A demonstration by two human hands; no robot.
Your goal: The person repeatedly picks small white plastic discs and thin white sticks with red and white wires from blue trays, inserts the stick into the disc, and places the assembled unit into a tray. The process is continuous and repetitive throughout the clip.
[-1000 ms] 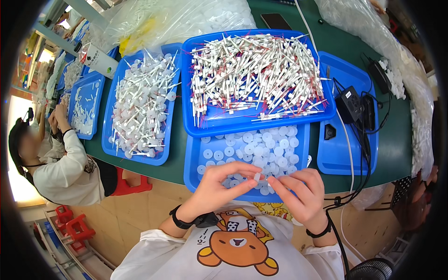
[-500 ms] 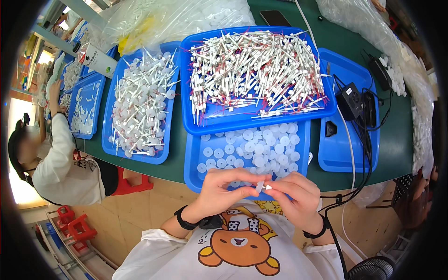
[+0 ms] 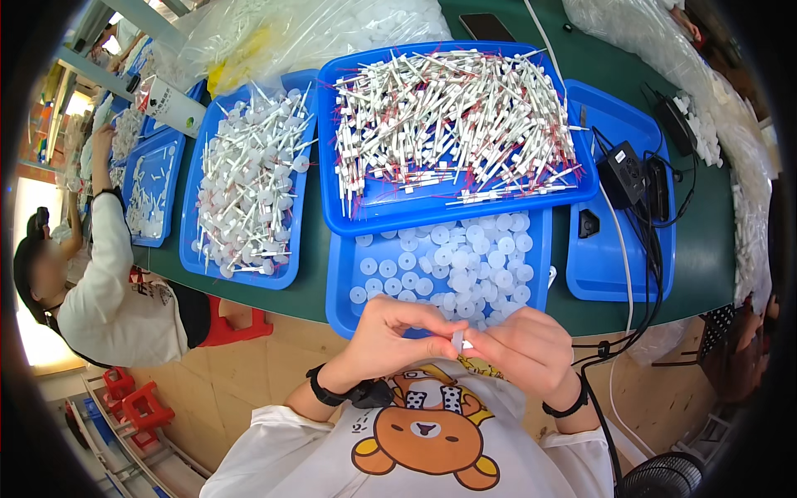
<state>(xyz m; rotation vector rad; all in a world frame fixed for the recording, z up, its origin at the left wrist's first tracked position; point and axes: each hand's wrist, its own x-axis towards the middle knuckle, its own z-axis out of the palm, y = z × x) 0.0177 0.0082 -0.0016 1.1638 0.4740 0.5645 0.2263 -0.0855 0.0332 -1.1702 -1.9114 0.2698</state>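
Note:
At my chest, both hands meet above the front edge of a blue tray. My left hand (image 3: 397, 339) pinches a translucent round disc (image 3: 457, 339) by thumb and fingertips. My right hand (image 3: 525, 352) is closed on a small white piece (image 3: 467, 344) pressed against the disc's right side; my fingers cover most of it. Beyond them, the lower blue tray (image 3: 339, 286) holds loose translucent discs (image 3: 477, 266). A second blue tray (image 3: 374, 217) overlaps its far part, heaped with thin white sticks with red threads (image 3: 452, 116).
To the left, a blue tray (image 3: 189, 249) holds sticks fitted with discs. A right-hand blue tray (image 3: 598, 266) carries black adapters (image 3: 624, 176) and cables. A phone (image 3: 486, 27) and plastic bags (image 3: 315, 37) lie at the back. A co-worker (image 3: 116, 290) sits at far left.
My right fingers have closed further toward the disc, so less of the white piece shows. The co-worker's raised arm has shifted slightly.

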